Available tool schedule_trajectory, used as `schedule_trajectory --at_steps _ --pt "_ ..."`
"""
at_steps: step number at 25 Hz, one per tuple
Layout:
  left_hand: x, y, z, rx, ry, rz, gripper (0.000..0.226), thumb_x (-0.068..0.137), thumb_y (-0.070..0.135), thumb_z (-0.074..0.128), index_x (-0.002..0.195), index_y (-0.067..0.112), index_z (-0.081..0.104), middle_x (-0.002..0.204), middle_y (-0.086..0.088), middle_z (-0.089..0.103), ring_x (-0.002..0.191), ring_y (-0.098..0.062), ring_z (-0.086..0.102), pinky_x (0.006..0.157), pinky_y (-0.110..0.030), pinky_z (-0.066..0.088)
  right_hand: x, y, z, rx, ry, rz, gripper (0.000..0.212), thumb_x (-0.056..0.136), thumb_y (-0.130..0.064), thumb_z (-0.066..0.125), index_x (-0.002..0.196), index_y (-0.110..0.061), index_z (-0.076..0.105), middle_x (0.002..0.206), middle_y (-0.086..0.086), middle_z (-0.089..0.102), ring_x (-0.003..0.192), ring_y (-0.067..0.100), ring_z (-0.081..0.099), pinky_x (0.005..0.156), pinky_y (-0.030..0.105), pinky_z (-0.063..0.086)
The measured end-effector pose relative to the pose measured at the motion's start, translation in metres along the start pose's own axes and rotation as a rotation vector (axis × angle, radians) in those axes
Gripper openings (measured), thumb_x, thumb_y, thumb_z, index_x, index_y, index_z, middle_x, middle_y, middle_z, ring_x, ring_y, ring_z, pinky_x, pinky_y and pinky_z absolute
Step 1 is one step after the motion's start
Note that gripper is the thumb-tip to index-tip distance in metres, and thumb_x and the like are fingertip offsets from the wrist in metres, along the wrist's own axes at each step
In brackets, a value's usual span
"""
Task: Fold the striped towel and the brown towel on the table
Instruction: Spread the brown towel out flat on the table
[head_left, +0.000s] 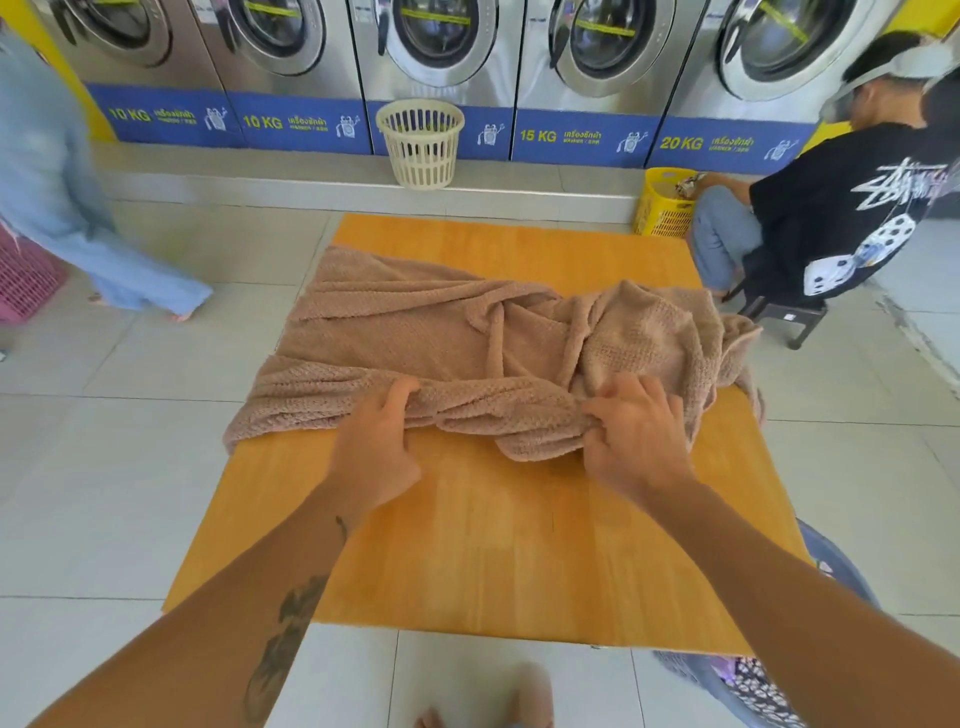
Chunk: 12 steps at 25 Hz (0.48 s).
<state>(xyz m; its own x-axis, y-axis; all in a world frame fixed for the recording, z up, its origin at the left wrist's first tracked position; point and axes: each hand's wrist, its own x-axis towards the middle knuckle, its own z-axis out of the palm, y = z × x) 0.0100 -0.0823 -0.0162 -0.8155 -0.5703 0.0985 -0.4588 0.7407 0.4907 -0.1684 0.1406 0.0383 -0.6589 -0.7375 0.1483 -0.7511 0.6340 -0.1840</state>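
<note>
so, brown towel (467, 338): lies rumpled and unfolded across the middle of the frame on the table, its left end hanging over the table's left edge, its right end bunched in a heap and drooping off the right edge
table (493, 545): orange wood, bare in the lower half of the frame
my left hand (382, 447): just left of centre, clenched on the towel's near edge, thumb laid over the fold
my right hand (641, 436): just right of centre, fingers curled and pinching a gathered bunch of the same near edge
between my hands: a short roll of towel runs along the table
washing machines (441, 52): a row across the top of the frame
cream basket (421, 145): upper middle, on the step before the machines
yellow basket (660, 208): upper right, beside a seated person (857, 208) in a black shirt
pink basket (23, 275): left edge, near a blurred person (52, 182) in pale blue
</note>
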Motion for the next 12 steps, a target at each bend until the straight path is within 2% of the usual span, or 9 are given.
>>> schedule_trajectory --at_steps 1,2,3,4,6,7,9,12 --pt "-0.009 0.008 -0.001 -0.015 -0.034 0.009 0.073 0.082 0.014 0.068 0.143 0.031 0.030 0.127 0.000 0.046 0.109 -0.019 0.048 0.086 -0.035 0.045 0.000 -0.001 -0.018 0.113 -0.025 -0.035 0.040 0.081 -0.009 0.048 0.108 -0.016 0.076 0.101 0.004 0.066 0.098 0.028 0.057 0.082 0.045 0.049" --pt "-0.016 0.017 0.000 -0.055 -0.067 0.019 0.078 0.083 0.021 0.071 0.146 0.032 0.025 0.134 0.001 0.042 0.116 -0.018 0.046 0.094 -0.036 0.043 -0.001 -0.002 -0.034 0.212 -0.090 -0.052 0.040 0.086 -0.003 0.047 0.113 -0.014 0.075 0.101 0.003 0.069 0.093 0.022 0.061 0.081 0.034 0.052" --pt "-0.021 0.026 0.003 -0.109 -0.081 0.024 0.079 0.083 0.026 0.073 0.145 0.030 0.023 0.138 0.003 0.038 0.121 -0.017 0.045 0.099 -0.037 0.042 -0.003 -0.003 -0.047 0.275 -0.154 -0.046 0.041 0.090 0.001 0.046 0.118 -0.015 0.073 0.097 0.001 0.071 0.082 0.013 0.063 0.073 0.019 0.049" --pt "-0.024 0.033 0.007 -0.147 -0.081 0.029 0.077 0.082 0.029 0.074 0.141 0.028 0.025 0.139 0.003 0.036 0.124 -0.018 0.044 0.102 -0.038 0.041 -0.007 -0.006 -0.058 0.315 -0.179 -0.021 0.042 0.093 0.003 0.046 0.119 -0.016 0.072 0.090 -0.002 0.069 0.071 0.003 0.060 0.062 0.011 0.044" --pt "-0.029 0.047 0.017 -0.105 -0.065 0.026 0.067 0.079 0.038 0.076 0.129 0.026 0.033 0.142 0.001 0.028 0.128 -0.025 0.042 0.105 -0.042 0.040 -0.015 -0.012 -0.070 0.403 -0.138 0.009 0.042 0.092 0.006 0.045 0.109 -0.020 0.074 0.078 -0.005 0.065 0.063 0.000 0.054 0.055 0.013 0.039" --pt "-0.030 0.053 0.021 -0.068 -0.050 0.005 0.065 0.077 0.041 0.075 0.127 0.027 0.035 0.146 -0.002 0.023 0.130 -0.028 0.037 0.107 -0.046 0.038 -0.019 -0.015 -0.073 0.462 -0.129 0.014 0.040 0.090 0.008 0.045 0.100 -0.019 0.074 0.075 -0.002 0.064 0.061 0.002 0.052 0.055 0.020 0.039" --pt "-0.026 0.064 0.023 -0.032 0.008 -0.038 0.056 0.077 0.034 0.070 0.124 0.029 0.040 0.145 -0.006 0.024 0.130 -0.032 0.034 0.108 -0.052 0.036 -0.023 -0.019 -0.078 0.581 -0.172 0.045 0.032 0.089 0.008 0.041 0.089 -0.012 0.066 0.073 0.007 0.061 0.055 0.004 0.045 0.053 0.025 0.036" --pt "-0.022 0.068 0.007 -0.010 0.097 0.069 0.033 0.077 0.018 0.061 0.107 0.027 0.053 0.108 0.002 0.045 0.101 -0.023 0.048 0.086 -0.042 0.046 -0.025 -0.017 -0.081 0.588 -0.188 0.075 0.019 0.091 -0.002 0.044 0.084 -0.014 0.059 0.068 0.007 0.054 0.053 0.006 0.044 0.051 0.035 0.035"
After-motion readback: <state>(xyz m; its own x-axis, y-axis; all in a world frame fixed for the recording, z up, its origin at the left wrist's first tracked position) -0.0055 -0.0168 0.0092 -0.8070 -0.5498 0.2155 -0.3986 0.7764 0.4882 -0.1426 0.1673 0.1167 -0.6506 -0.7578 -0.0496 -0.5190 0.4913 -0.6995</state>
